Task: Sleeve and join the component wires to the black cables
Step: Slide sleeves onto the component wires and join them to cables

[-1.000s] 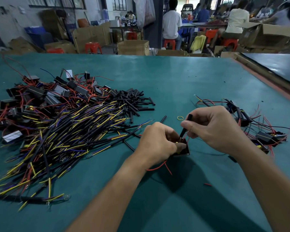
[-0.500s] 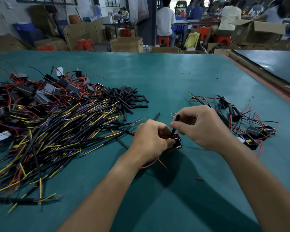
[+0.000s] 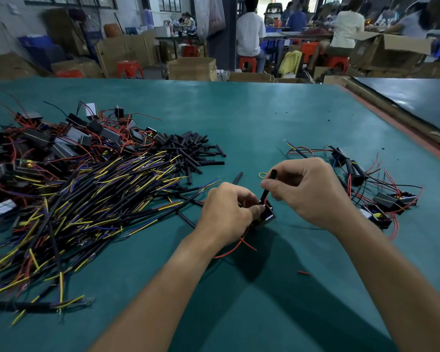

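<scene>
Sleeving a component lead at the green table (image 3: 277, 118).

Left of the held component (image 3: 266, 214) sprawls the heap of black cables (image 3: 87, 199), unworked parts (image 3: 56, 143) lie far left of it, cut sleeves (image 3: 196, 153) lie up-left, and finished pieces (image 3: 381, 196) are to its right. The left hand (image 3: 226, 212) curls closed around the component just above the table. Over it, the right hand (image 3: 308, 191) pinches a black sleeve (image 3: 268, 185) between thumb and forefinger, threading it down a red wire (image 3: 235, 248). Best to keep the lead straight and the sleeve in line with it, and push it fully down. Far beyond the component stands a cardboard box (image 3: 191, 68), its contents hidden.
</scene>
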Motion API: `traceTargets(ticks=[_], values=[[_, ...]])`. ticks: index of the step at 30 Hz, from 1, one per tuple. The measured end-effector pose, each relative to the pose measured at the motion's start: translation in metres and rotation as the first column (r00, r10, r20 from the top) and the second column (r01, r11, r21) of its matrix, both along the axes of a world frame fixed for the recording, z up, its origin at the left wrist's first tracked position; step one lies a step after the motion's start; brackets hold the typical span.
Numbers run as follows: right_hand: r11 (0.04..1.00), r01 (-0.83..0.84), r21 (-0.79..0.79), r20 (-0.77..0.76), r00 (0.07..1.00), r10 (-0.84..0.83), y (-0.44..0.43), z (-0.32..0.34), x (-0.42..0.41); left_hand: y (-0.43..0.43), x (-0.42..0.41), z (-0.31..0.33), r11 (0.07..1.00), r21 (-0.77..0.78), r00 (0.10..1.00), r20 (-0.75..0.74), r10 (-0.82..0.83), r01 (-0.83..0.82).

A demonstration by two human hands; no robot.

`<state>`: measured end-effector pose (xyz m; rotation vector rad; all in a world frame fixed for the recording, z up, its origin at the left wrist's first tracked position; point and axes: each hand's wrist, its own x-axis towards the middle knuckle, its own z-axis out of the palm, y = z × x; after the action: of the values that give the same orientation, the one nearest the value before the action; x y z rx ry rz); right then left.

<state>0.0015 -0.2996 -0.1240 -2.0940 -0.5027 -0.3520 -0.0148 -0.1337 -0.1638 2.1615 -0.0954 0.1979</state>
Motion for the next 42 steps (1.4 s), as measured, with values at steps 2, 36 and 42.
traceTargets(ticks=[2,36,42], values=[[1.000,0.008,0.014,0.018,1.000,-0.008,0.0006,0.0000,0.0008,-0.0002,0.0000,-0.0009,0.999,-0.036,0.999,-0.032,0.001,-0.002],[0.996,-0.028,-0.080,-0.164,0.986,0.014,0.0015,0.0006,-0.0031,-0.0039,-0.0054,0.0016,0.964,-0.265,0.999,-0.046,-0.018,0.005],[0.999,-0.024,-0.044,-0.107,0.994,0.020,0.0005,0.0003,-0.0021,-0.0049,-0.0091,0.0044,0.963,-0.270,1.000,0.026,-0.008,0.015]])
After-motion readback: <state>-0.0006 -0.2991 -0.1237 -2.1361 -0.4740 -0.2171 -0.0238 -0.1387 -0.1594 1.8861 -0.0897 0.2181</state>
